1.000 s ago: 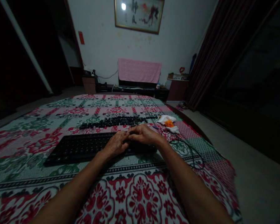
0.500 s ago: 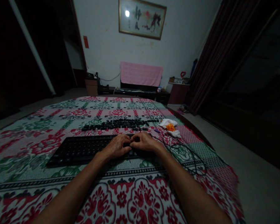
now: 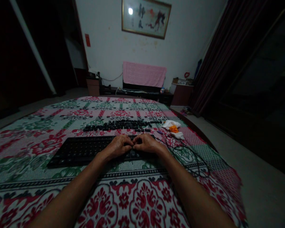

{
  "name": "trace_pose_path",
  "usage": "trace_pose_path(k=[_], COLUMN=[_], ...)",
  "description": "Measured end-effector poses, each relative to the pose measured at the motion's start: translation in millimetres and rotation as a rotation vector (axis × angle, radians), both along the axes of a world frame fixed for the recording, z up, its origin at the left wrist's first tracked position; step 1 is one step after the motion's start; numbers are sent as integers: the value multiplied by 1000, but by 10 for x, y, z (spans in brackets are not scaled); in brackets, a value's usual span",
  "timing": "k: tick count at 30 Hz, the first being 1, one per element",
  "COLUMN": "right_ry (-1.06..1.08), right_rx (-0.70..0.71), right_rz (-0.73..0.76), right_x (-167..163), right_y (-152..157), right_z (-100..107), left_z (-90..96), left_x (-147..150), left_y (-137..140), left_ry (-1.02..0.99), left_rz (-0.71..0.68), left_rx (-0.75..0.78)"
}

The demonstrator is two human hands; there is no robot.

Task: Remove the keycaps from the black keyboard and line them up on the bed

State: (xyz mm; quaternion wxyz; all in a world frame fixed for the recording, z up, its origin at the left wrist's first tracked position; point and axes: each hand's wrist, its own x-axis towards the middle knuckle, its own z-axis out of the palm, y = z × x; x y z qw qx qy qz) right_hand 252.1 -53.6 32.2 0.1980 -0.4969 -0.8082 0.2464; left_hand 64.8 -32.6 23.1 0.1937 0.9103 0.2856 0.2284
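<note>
A black keyboard (image 3: 78, 150) lies on the patterned cloth, with bare key sockets across much of its left and middle. Over its right part, my left hand (image 3: 119, 145) and my right hand (image 3: 146, 143) meet at the fingertips. Both are closed in a pinch, thumbs bent toward the forefingers. Whatever is between the fingers is too small and dark to make out. Just beyond the keyboard, many loose black keycaps (image 3: 118, 125) are spread in a long, uneven band.
White cloth or tissue with an orange patch (image 3: 173, 129) sits right of the keycaps. A black cable (image 3: 194, 155) loops over the red, green and white bedspread (image 3: 142, 202). Past the far edge stand a low cabinet and a screen under a pink towel (image 3: 144, 74).
My left hand's thumb and fingers have drawn in closer to my right fingertips. The right hand stays nearly in place, and the view has shifted slightly.
</note>
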Motion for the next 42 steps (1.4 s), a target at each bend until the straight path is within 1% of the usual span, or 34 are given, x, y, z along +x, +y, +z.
trace_pose_path(k=[2,4,8,10,14,16,18,22,25,29,31,34,38,40,42], right_ry=[-19,-39,-91,-106,-71,-36,-26,-9,-8,-1,-18,-71,-113,-85,-13], right_rx=[2,0,-4,-6,-25,3,43,-9,-3,-35,-44,-19,18,51,79], right_rz=[26,40,9,-13,-54,-95,-148,-155,-176,-56,-38,-50,-23,-42,-84], right_x=[-2,-10,-43,-61,-51,-14,36,124,136,73,30,-14,-28,-36,-55], right_y=[-3,-4,-26,-45,-29,25,96,202,213,180,165,154,146,140,130], right_z=[13,18,21,27,86,138,182,185,130,74,57,39,40,58,92], left_z=[-2,-1,18,30,28,3,-30,-81,-99,-118,-126,-132,-124,-109,-89], left_x=[-4,-8,-19,-32,-80,-106,-125,-139,-137,-134,-134,-134,-118,-99,-75], left_y=[-11,-22,-34,-27,30,67,94,113,124,150,159,159,135,112,85], left_ry=[-17,-16,-7,-11,-37,-39,-12,40,30,8,13,30,44,24,-38], left_rz=[45,52,25,45,198,275,303,284,280,276,272,275,292,297,273], left_rx=[-22,-44,-79,-88,-18,16,32,52,56,60,64,85,102,103,114])
